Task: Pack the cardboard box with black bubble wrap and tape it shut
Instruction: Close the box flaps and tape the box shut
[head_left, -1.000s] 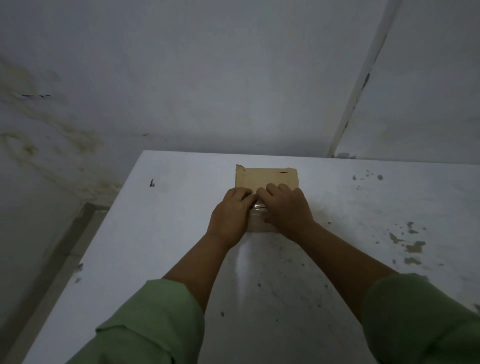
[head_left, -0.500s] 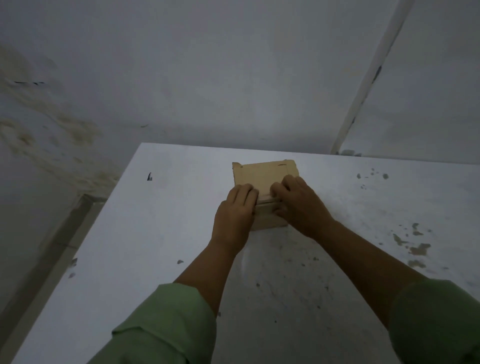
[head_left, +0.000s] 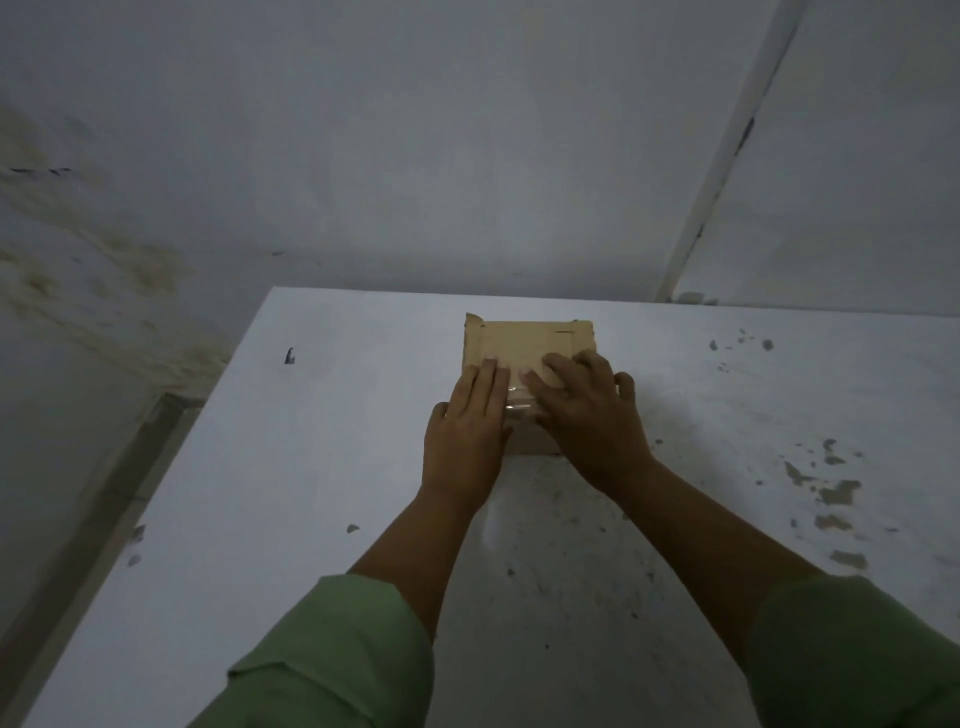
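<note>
Under both hands (head_left: 524, 415), box's (head_left: 524, 343) near half.

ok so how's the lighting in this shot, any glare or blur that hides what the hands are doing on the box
Head view: dim and flat, grey cast, no hard shadows; a faint sheen on the clear tape between the left hand and right hand on the cardboard box; slight softness overall, wide-angle bending at the white table edges.

The cardboard box (head_left: 527, 345) sat on the table (head_left: 322, 467), toward its far edge and near the wall (head_left: 415, 156) behind. The left hand (head_left: 465, 426) lay flat on the box's near left part, the right hand (head_left: 584, 410) on its near right, with tape (head_left: 517, 397) between them.
</note>
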